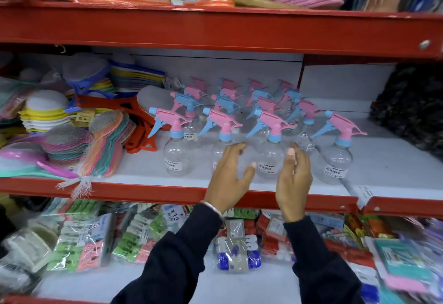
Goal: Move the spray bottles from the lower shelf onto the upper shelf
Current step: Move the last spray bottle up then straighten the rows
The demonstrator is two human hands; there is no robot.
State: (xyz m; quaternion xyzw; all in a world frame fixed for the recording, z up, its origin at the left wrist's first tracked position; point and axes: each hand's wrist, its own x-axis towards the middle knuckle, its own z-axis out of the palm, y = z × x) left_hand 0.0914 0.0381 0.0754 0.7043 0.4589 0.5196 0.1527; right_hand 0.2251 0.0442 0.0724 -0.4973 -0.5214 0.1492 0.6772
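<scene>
Several clear spray bottles with pink and blue trigger heads stand in rows on the white middle shelf (143,172). In the front row one bottle (269,157) stands between my two hands. My left hand (229,176) is open just left of it, covering part of another bottle (219,136). My right hand (293,179) is open just right of it, fingers up, apart from the glass. A further bottle (335,157) stands to the right, and one (173,157) to the left. Neither hand holds anything.
Mesh scrubbers and coloured plastic strainers (72,140) crowd the left of the same shelf. Bare white shelf (388,160) lies to the right of the bottles. A red beam (215,30) runs above, with mats on top. Packaged goods (96,239) fill the shelf below.
</scene>
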